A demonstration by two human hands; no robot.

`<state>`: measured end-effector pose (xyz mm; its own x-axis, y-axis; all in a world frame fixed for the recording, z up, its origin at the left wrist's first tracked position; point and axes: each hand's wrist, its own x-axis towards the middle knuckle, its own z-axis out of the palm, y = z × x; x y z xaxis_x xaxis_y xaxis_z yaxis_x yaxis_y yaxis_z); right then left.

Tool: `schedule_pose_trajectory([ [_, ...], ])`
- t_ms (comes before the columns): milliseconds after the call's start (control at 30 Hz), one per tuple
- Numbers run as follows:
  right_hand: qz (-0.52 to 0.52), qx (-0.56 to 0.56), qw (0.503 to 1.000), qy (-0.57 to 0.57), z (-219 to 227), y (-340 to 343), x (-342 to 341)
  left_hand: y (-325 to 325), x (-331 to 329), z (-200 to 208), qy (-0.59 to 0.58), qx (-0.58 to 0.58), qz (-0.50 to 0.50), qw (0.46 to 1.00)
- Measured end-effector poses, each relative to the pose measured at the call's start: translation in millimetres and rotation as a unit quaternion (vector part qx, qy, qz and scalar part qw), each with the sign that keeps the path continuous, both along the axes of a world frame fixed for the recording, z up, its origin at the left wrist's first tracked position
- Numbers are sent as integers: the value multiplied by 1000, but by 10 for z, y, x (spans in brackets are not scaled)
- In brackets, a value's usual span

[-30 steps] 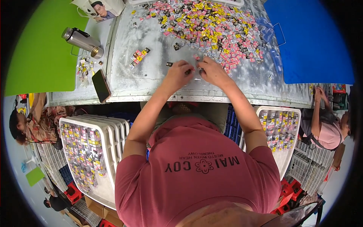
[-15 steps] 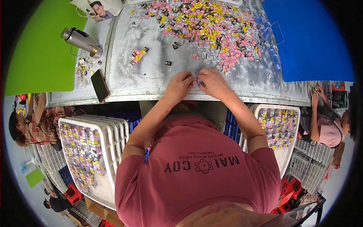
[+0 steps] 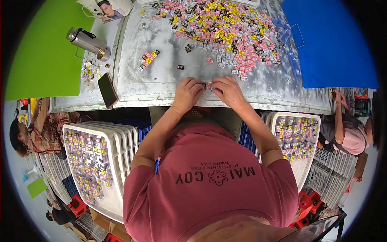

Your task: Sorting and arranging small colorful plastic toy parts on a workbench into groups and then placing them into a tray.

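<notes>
Two white slotted plastic trays stand below the table edge, one at each side of the person. The left tray (image 3: 94,161) is the front one of a stack and is filled with rows of small pink, yellow and black packets; the right tray (image 3: 296,139) holds the same kind of packets in rows, with its lower part bare. On the grey metal table (image 3: 161,76) a broad heap of loose packets (image 3: 221,28) spreads across the far side (pink, yellow, black and white, too small to tell apart one by one).

Both forearms reach up from the lower edge and meet at the near rim of the table. The left hand (image 3: 186,94) and the right hand (image 3: 229,90) are drawn close together, knuckles up, fingers curled, and between their fingertips they pinch one small packet (image 3: 208,86) of pink and dark colour, just above the table surface and close to its near edge.

A short row of packets (image 3: 147,59) lies apart to the left of the heap, and a single dark piece (image 3: 180,67) lies between that row and the hands. Further left sit a steel flask (image 3: 86,41) lying on its side, a black phone (image 3: 107,89) at the table's edge, and a green board (image 3: 44,52). A blue board (image 3: 330,44) covers the right end. Other people work at both sides, lower down.
</notes>
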<state>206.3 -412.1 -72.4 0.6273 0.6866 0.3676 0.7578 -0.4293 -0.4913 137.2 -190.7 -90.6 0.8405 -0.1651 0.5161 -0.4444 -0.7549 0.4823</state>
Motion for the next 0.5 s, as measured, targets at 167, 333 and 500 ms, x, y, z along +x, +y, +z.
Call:
schedule_pose_trajectory([
  [167, 5, 5, 1000, -2, 8, 5, 0, -29, -6, -15, -2, 6, 23, 1000],
  [333, 10, -6, 999, -30, 50, -37, -7, 30, -23, 79, 5, -4, 8, 1000],
  [500, 23, -2, 1000, -11, 154, -39, 29, 388, 145, -78, 7, -107, 155, 982],
])
